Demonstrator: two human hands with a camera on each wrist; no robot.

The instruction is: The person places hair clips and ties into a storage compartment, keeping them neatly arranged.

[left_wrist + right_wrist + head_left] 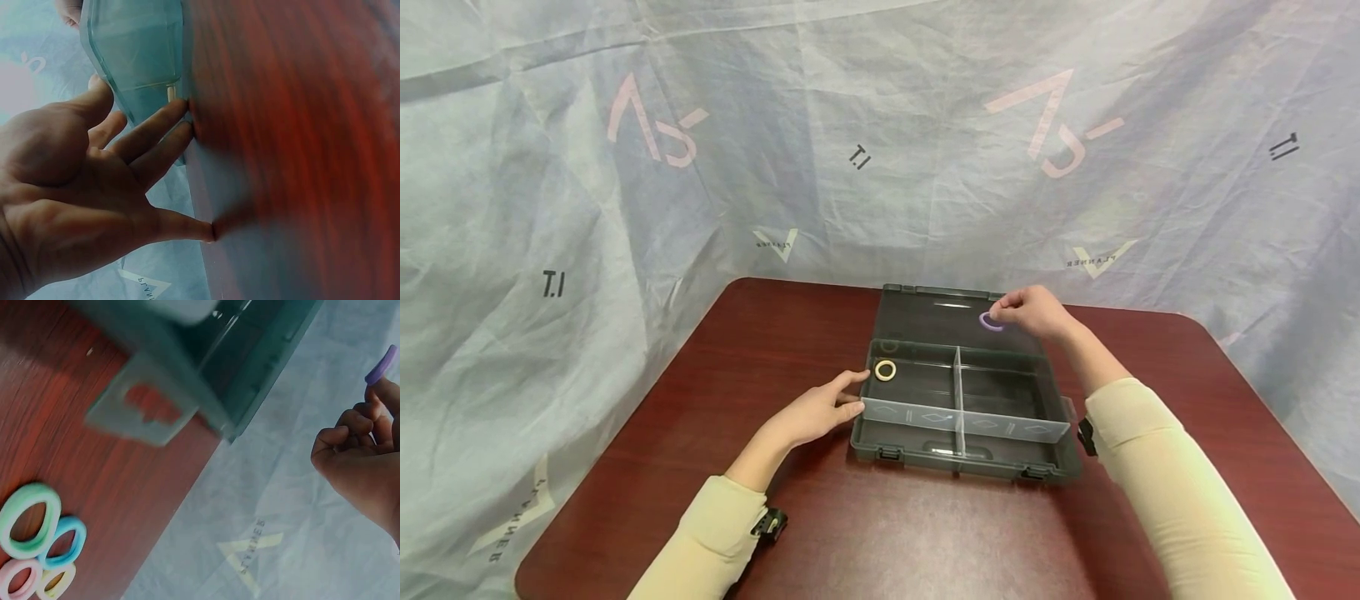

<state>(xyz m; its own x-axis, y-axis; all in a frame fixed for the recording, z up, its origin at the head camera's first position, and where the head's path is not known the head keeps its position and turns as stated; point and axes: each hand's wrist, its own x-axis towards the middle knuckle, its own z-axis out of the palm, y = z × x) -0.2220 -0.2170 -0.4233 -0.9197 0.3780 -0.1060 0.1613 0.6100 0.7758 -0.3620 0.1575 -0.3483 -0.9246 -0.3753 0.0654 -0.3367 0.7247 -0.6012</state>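
Note:
A purple hair tie (988,326) is pinched between the thumb and fingertips of my right hand (1033,312), raised over the laid-back lid (917,315) of a dark see-through organizer box (925,462). The right wrist view shows the same purple hair tie (381,365) edge-on at the fingertips. Inside the box, a pale yellow hair tie (885,379) lies in the back left compartment. My left hand (816,412) touches the box's left side. Its fingers are spread, with the little finger on the table in the left wrist view.
Right of the box, on the table, lie a green hair tie (54,519), a blue one (79,540), a pink one (36,578) and a yellow one (70,578). Clear dividers (910,410) split the box. A printed cloth (887,183) hangs behind the reddish table (760,333).

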